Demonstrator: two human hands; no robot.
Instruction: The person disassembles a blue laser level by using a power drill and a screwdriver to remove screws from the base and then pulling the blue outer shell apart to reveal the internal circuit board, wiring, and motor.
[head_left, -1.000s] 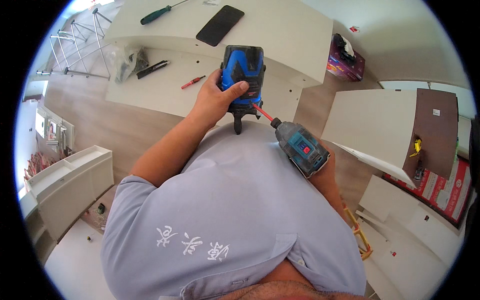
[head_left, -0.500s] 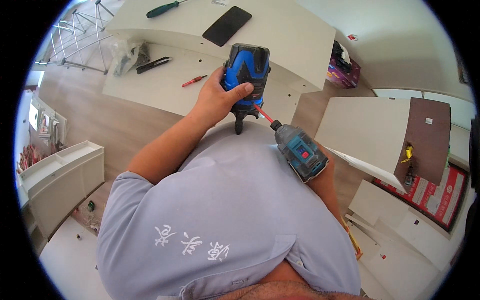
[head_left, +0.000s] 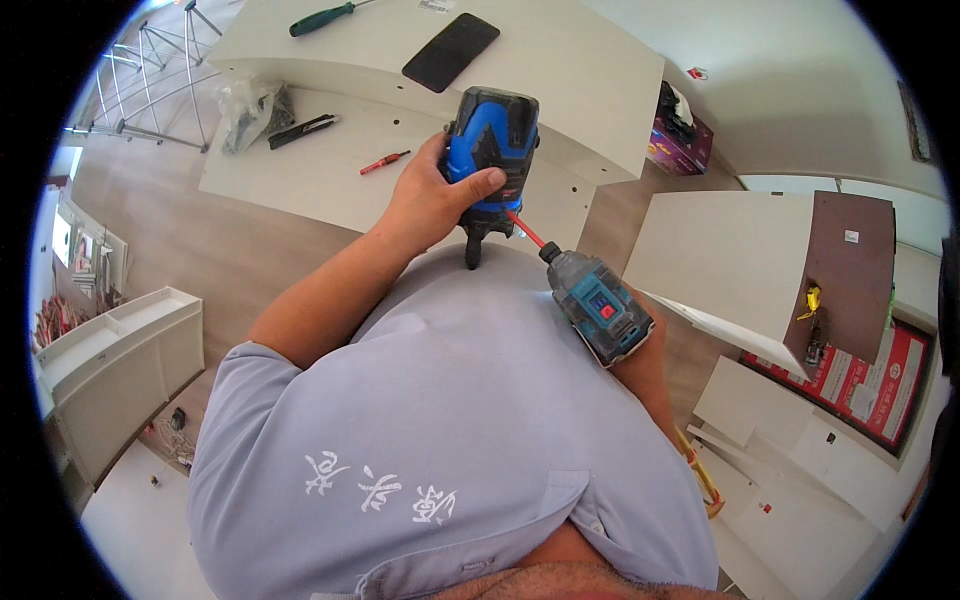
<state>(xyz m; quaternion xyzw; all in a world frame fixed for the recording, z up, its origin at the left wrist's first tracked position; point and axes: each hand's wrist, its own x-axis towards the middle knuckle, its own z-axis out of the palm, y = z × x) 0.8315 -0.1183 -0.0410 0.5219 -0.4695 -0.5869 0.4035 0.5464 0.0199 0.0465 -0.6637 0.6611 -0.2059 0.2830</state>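
Beyond my left hand point(head_left: 430, 200), a phone point(head_left: 450, 52) lies on a board point(head_left: 570, 85), a screwdriver point(head_left: 322, 20) left of it; farther left of my hand, a knife point(head_left: 303, 132) lies beside a plastic bag point(head_left: 243, 122).

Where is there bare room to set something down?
Upper white surface: right of the black phone. Lower board: below the black tool, left of the red tool. Crowded: around the plastic bag and black tool. The left hand and blue device hide part of that board.

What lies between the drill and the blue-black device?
In the head view, a thin red bit runs from the drill toward the device; whether it touches, I cannot tell.
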